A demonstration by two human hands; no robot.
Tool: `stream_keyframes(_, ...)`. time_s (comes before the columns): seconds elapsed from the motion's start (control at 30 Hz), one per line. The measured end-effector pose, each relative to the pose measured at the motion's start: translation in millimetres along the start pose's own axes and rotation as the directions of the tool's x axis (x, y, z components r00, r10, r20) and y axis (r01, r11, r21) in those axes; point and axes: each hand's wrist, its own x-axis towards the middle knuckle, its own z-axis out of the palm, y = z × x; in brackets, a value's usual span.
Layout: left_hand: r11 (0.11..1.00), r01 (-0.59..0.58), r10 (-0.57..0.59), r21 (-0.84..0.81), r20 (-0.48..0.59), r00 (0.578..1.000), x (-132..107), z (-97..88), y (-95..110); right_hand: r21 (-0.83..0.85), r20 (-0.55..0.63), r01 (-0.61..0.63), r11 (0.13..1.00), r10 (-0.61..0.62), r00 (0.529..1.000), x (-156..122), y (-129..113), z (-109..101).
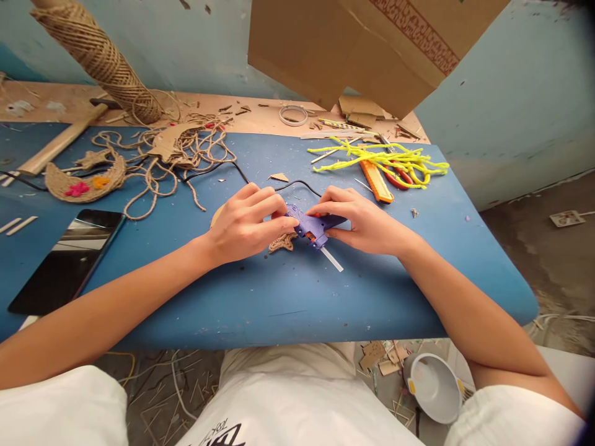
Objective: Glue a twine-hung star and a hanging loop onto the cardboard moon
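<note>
A purple hot glue gun [312, 229] lies low over the blue table in front of me, with a clear glue stick [333, 259] poking out of its rear toward me. My left hand [251, 222] is closed, its thumb and fingers pinching the gun's body from the left. From the other side, my right hand [365, 220] has its fingers bent around the handle. A small twine-covered star [282, 242] rests on the table just under my left fingers, partly hidden by them.
Left stand a phone [67, 260], a twine-wrapped moon [88, 179], tangled twine [153, 183], a hammer [62, 141] and a twine roll [97, 59]. Yellow-green pipe cleaners [385, 160] cover an orange cutter [375, 181] at right. Cardboard [362, 49] leans behind; a grey pot [434, 387] sits below.
</note>
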Motion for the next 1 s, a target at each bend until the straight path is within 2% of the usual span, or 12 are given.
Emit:
stream_keyframes(0.27, 1.000, -0.015, 0.015, 0.005, -0.020, 1.000, 1.1, 0.1, -0.1, 0.004, -0.008, 0.009, 1.000, -0.009, 1.000, -0.3, -0.4, -2.2)
stream_keyframes(0.47, 0.986, 0.146, -0.146, -0.084, 0.008, 0.989, -6.0, 4.2, -1.6, -0.038, 0.002, -0.005, 0.999, 0.005, 1.000, -0.3, -2.7, -2.0)
stream_keyframes(0.73, 0.977, 0.147, -0.148, -0.153, 0.007, 0.989, -6.0, 5.5, -2.4, -0.053, 0.010, 0.008, 0.999, -0.007, 1.000, 0.3, -6.0, 0.1)
stream_keyframes(0.87, 0.982, 0.155, -0.149, -0.106, 0.055, 0.987, -4.7, 4.3, -3.4, -0.064, 0.019, 0.008, 0.998, -0.007, 1.000, 0.2, -6.1, 1.6)
stream_keyframes(1.0, 0.961, 0.265, -0.260, -0.077, 0.065, 0.963, -6.4, 0.4, -5.8, -0.081, 0.010, 0.013, 0.997, -0.013, 1.000, -0.2, -4.1, 0.9)
